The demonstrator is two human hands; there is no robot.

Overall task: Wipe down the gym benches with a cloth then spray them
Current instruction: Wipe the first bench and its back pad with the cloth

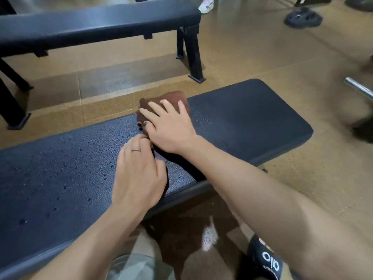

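Foot: a black slide sandal with white lettering point(265, 259) sits at the lower edge, on the tan speckled rubber floor point(252, 47).
Floor patch: a dark wet-looking stain with a pale glare spot point(209, 237) spreads under the near edge of the worktop.
Lower edge: a blurred clear, rounded thing point(131, 266) shows between the forearms; what it is cannot be told.
Worktop: the near black padded vinyl gym bench point(252, 118) runs from lower left to upper right; droplets point(60, 188) bead on its left part, and the right part looks smoother.
Left hand: the left hand point(137, 174), a thin ring on one finger, lies over the middle of the worktop with fingers curled, pinching a dark strip at the near end of the cloth; the pinch itself is partly hidden by the knuckles.
Right hand: the right hand point(171, 126) lies flat, fingers straight and spread, pressing on top of the cloth.
Cloth: the brown terry cloth point(171, 97) rests on the worktop near its far long edge, mostly under the right hand, with its far corner showing past the fingertips.
Second bench: another black padded bench on black metal legs point(96, 23) stands beyond, well apart, across a strip of floor.
Right side: a chrome bar end point(358, 88) enters from the right.
Far right: a black weight plate point(303, 18) lies on the floor.
Far edge: a white and pink shoe point(206, 5) shows behind the second bench.
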